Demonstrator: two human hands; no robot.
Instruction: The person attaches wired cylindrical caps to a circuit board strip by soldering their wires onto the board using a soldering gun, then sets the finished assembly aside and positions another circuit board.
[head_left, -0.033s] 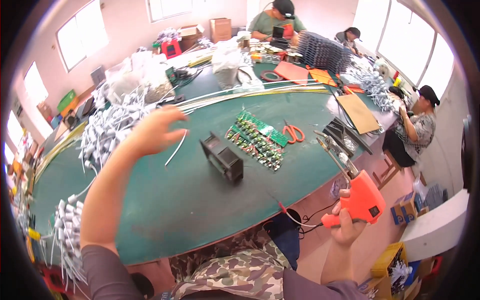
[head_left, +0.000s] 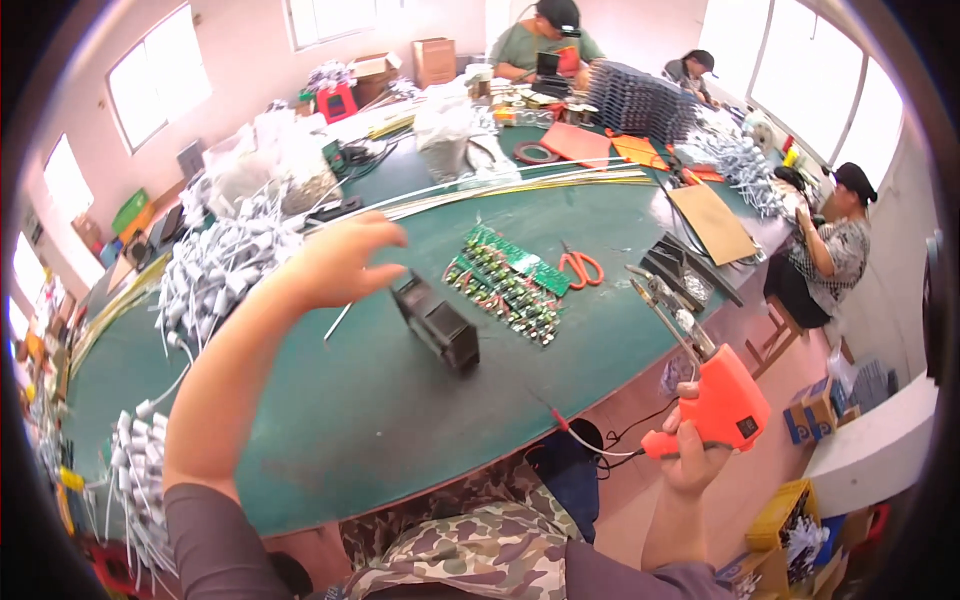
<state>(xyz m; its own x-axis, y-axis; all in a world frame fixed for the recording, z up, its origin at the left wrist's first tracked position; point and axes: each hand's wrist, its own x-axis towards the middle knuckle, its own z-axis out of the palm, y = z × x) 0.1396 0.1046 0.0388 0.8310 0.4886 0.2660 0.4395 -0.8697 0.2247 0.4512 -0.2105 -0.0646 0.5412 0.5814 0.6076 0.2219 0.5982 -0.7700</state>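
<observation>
My right hand (head_left: 692,458) is wrapped around the grip of a red-orange soldering gun (head_left: 733,400), its long metal tip pointing up and away. Over the table, my left hand (head_left: 345,262) has its thumb and fingers apart with nothing between them. Just right of its fingertips stands a black open frame (head_left: 442,325); whether the thumb touches it I cannot tell. Beyond the frame lies a group of green circuit boards (head_left: 510,280) with small components and wires. Orange-handled pliers (head_left: 582,270) rest beside the boards. A thin white strip (head_left: 338,322) is partly hidden under my left hand.
Grey-white cabled parts (head_left: 215,265) are heaped at left, with another bunch (head_left: 140,455) nearer me. Long pale rods (head_left: 500,186) cross the table. A black tray (head_left: 685,270) sits right. A red-tipped lead (head_left: 560,420) hangs at the front edge. Several people work around the table.
My left hand has moved right, closer to the black frame, and covers more of the white strip. The soldering gun stays in my right hand. The whole view has shifted slightly.
</observation>
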